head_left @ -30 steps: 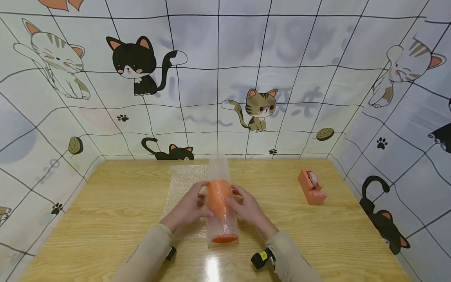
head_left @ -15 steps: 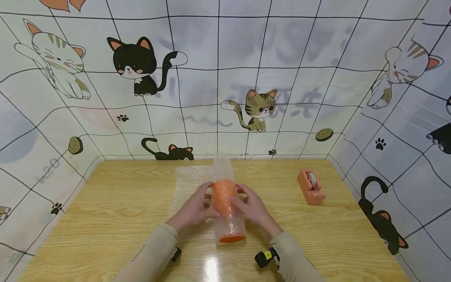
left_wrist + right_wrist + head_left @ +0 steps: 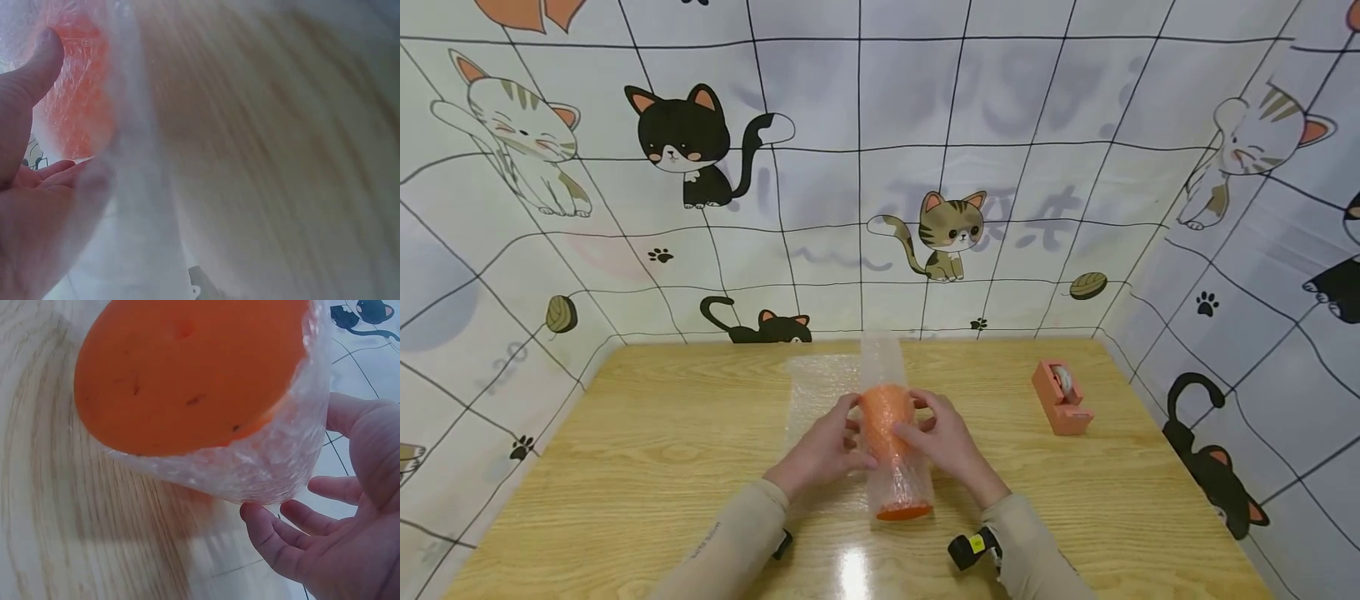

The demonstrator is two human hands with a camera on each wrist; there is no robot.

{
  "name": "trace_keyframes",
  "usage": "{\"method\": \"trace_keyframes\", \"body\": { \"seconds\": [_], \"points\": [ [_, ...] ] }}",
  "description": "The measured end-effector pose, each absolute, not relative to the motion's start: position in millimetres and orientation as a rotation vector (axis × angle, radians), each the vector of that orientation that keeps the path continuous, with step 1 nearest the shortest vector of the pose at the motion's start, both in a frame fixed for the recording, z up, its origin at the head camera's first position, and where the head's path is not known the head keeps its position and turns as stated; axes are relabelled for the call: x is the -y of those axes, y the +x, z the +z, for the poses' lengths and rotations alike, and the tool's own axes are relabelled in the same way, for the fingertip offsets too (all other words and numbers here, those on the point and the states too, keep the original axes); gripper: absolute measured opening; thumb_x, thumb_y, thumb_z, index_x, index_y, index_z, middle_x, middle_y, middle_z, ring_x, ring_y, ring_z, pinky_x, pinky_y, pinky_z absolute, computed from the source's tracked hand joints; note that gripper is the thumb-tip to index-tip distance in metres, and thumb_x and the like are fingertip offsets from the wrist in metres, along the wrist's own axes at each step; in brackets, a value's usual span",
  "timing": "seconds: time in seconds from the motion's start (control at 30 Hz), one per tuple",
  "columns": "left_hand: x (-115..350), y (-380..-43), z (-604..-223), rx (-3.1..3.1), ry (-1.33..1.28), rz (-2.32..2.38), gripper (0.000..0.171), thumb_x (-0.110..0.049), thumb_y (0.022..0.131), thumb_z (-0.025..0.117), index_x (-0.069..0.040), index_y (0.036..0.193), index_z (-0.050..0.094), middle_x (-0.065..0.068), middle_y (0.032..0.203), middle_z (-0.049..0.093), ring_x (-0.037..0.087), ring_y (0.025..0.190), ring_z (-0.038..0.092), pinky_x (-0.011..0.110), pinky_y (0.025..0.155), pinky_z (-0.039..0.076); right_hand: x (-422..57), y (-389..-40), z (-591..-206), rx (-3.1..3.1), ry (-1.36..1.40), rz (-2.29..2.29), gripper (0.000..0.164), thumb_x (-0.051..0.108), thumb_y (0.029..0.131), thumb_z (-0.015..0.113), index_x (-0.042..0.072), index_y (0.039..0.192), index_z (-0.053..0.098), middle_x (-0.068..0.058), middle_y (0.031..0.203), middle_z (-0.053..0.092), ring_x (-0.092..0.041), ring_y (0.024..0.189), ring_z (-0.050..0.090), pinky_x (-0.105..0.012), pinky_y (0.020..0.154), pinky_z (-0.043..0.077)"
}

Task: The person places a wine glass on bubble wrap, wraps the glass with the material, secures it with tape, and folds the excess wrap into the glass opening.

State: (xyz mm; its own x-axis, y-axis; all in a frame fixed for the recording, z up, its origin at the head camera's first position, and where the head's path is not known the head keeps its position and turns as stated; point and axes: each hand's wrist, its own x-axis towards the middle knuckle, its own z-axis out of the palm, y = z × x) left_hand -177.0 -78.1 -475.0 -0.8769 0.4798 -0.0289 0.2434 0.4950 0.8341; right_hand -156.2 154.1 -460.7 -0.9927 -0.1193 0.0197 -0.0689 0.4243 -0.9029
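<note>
An orange cylinder [image 3: 886, 412] lies on the table, wrapped in clear bubble wrap, with its flat end facing me. More bubble wrap [image 3: 822, 387] spreads flat to its left, and a tube of wrap extends past the far end. My left hand [image 3: 827, 450] holds the left side, thumb on top and fingers curved along the side. On the right side my right hand [image 3: 946, 442] grips the roll, its thumb over the top. The right wrist view shows the flat orange end [image 3: 187, 381] uncovered, with small dark marks. In the left wrist view, hazy wrap partly covers the left fingers.
A pink tape dispenser [image 3: 1063, 398] with a roll of tape stands at the right of the wooden table [image 3: 685, 433]. Cat-printed cloth [image 3: 820, 192] hangs behind and at both sides.
Both hands and the wrapped cylinder have shifted slightly to the right. The flat bubble wrap's left edge has moved right as well. The tape dispenser has stayed put.
</note>
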Motion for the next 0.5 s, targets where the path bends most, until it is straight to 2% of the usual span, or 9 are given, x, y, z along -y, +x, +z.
{"method": "trace_keyframes", "body": {
  "seconds": [0.3,0.5],
  "points": [
    [75.9,-174.5,-476.0,-2.473,0.570,1.308,0.097,-0.030,0.082,0.088,-0.016,0.158,0.030,0.015,0.137,0.061,0.032,0.117,0.065,0.048,0.099,0.056,-156.5,-155.7,-463.8,-2.594,-0.146,-1.668,0.067,0.026,0.090,0.081,0.011,0.149,0.053,-0.016,0.137,0.053,-0.025,0.096,0.061,-0.035,0.072,0.060],
    [81.1,-175.5,-469.6,-2.522,0.611,1.260,0.092,-0.030,0.081,0.090,-0.016,0.155,0.038,0.011,0.148,0.054,0.031,0.121,0.063,0.049,0.100,0.054,-151.6,-158.3,-465.6,-2.620,-0.141,-1.675,0.070,0.026,0.088,0.083,0.010,0.149,0.053,-0.018,0.135,0.052,-0.023,0.091,0.060,-0.033,0.069,0.058]
  ]
}}
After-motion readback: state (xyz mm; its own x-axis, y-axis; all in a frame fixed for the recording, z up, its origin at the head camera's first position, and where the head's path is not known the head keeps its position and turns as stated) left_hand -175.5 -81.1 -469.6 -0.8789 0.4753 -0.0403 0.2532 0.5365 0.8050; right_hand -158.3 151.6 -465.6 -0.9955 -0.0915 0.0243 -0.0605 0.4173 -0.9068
